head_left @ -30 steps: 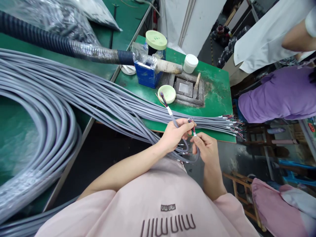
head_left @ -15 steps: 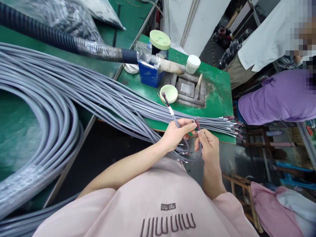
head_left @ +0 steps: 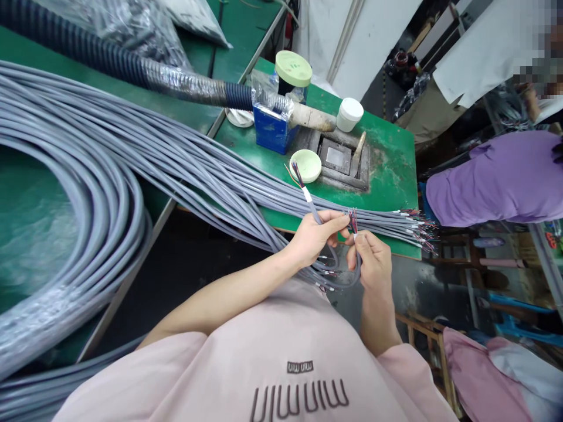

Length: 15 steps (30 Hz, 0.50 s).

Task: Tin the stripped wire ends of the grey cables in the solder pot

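Note:
Between thumb and fingers my right hand grips a grey cable just below its stripped end, where thin coloured wires fan upward. My left hand is closed around another grey cable, whose white-banded end and loose wires point up toward a pale green dish. The left thumb and fingertip meet close beside the wires of the right-hand cable; whether they pinch a wire is too small to tell. Both cables loop down below my hands, near several other cut ends.
A thick bundle of grey cables crosses the green table, its stripped ends at the right. Behind stand a solder pot, a ribbed hose, a blue box and a white jar. A person in purple is at the right.
The view has shifted slightly, so the table things appear a little to the right. Both hands keep their grip on the cables, with the wires in the right hand standing slightly more upright.

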### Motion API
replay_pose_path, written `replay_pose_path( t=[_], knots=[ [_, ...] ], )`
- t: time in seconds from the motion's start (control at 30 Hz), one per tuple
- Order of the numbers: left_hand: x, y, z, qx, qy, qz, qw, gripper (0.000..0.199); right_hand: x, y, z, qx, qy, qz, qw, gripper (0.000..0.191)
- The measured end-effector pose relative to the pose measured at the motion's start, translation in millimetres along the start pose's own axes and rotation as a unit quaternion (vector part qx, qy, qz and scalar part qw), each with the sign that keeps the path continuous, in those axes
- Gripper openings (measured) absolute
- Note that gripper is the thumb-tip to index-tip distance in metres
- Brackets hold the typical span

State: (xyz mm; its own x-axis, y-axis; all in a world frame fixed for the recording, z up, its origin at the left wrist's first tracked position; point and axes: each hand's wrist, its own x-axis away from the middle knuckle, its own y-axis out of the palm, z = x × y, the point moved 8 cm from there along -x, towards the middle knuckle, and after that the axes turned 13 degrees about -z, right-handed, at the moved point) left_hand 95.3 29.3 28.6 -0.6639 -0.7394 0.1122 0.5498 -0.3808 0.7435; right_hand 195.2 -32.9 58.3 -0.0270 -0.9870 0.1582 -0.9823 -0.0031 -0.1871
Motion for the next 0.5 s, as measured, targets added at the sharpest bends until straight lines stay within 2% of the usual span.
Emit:
replay_pose_path(
  t=[0.5],
  knots=[
    [-3.4,-3.1,-6.3,-0.012,-0.008,0.004,1.000,0.028,0.1,-2.2,1.6,-0.004,0.000,0.004,1.000,0.031]
  ],
)
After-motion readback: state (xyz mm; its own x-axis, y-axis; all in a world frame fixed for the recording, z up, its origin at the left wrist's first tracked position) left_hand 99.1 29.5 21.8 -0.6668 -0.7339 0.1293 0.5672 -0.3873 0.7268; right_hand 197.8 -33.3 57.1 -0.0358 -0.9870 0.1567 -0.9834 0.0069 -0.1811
